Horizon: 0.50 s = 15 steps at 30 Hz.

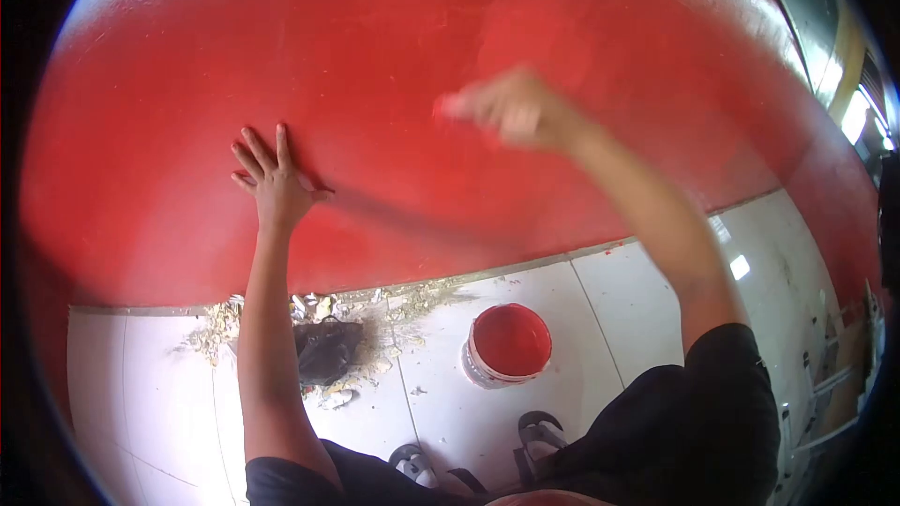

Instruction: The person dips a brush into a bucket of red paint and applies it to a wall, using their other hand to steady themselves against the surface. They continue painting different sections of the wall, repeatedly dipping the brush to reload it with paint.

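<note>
Red and blurred, one small piece (449, 108) juts from the right hand (518, 115), whose fingers look closed round it, up at the wall (394, 47). I'd guess it's light, perhaps slick, best pinched by its back end; its stiffness I can't tell. One left hand (274, 189) lies spread flat on the wall. Below on the floor (94, 375): one bucket (480, 368) of red, probably heavy; one black bag (330, 351); scraps (225, 320) past counting; two shoes (541, 424).

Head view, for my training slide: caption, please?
Left hand spread on a red wall, right hand blurred with a red item, bucket below.
</note>
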### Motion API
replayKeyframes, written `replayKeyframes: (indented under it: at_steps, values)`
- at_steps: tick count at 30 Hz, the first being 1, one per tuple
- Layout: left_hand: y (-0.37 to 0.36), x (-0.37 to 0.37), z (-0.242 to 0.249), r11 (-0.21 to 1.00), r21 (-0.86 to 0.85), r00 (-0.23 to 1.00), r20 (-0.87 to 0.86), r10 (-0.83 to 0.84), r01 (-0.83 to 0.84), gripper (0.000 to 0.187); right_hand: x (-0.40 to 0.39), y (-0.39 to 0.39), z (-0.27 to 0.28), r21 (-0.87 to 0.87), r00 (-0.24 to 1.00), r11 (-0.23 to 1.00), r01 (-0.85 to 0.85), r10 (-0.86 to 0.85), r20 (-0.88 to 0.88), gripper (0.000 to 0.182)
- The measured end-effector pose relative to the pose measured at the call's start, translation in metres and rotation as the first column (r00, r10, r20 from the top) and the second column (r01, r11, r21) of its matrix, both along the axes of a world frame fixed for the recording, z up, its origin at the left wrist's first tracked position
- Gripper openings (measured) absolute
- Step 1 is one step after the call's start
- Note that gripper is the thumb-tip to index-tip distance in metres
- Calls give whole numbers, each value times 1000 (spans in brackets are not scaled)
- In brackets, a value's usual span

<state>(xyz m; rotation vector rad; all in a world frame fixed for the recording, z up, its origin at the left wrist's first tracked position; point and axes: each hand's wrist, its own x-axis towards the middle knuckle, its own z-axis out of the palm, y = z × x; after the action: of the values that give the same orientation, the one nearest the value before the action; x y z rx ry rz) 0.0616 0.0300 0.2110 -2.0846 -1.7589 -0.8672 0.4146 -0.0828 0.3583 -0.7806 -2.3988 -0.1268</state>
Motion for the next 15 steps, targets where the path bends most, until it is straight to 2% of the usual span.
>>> replayKeyframes:
  at_steps: [1, 2, 3, 4, 6, 7, 9, 11, 13, 14, 15]
  values:
    - [-1, 0, 1, 1000, -8, 1000, 10, -3, 3, 145, 1, 7, 32, -37, 995, 997, 67, -70, -75, 12]
    - [-2, 1, 3, 1000, -17, 1000, 20, -6, 6, 145, 1, 7, 67, 204, 993, 972, 115, -107, -50, 13]
    - [-2, 1, 5, 1000, -23, 1000, 23, -3, 4, 145, -4, 2, 95, 433, 988, 889, 148, -148, -34, 15]
    - [-1, 0, 7, 1000, -22, 1000, 19, -7, 7, 143, -15, -8, 113, 427, 989, 892, 145, -146, -31, 15]
    - [-4, 0, 5, 999, -34, 1000, 16, -11, 12, 142, -33, -21, 131, 662, 987, 734, 153, -148, -65, 21]
    - [-4, 0, 5, 999, -37, 1000, 16, -8, 9, 141, -30, -25, 105, 485, 900, 760, 432, -392, -189, 9]
    - [-5, -1, 8, 999, -37, 1000, 17, 3, -2, 139, -36, -21, 60, 212, 888, 865, 454, -418, -193, 5]
    - [-4, -2, 6, 999, -31, 1000, 16, -6, 7, 137, -27, 6, -12, 662, 843, 677, 323, -523, 124, 8]
    - [0, -4, 3, 1000, -4, 1000, 17, -22, 22, 142, -45, -4, -72, 599, 802, 766, 233, -500, 327, 6]
    - [1, -4, 1, 999, 22, 999, 16, -44, 43, 147, -50, -7, -91, 426, 864, 892, 151, -329, 381, 5]
    - [0, -4, 0, 999, 22, 999, 17, -44, 44, 147, -56, -14, -101, 212, 900, 967, 143, -216, 378, 7]
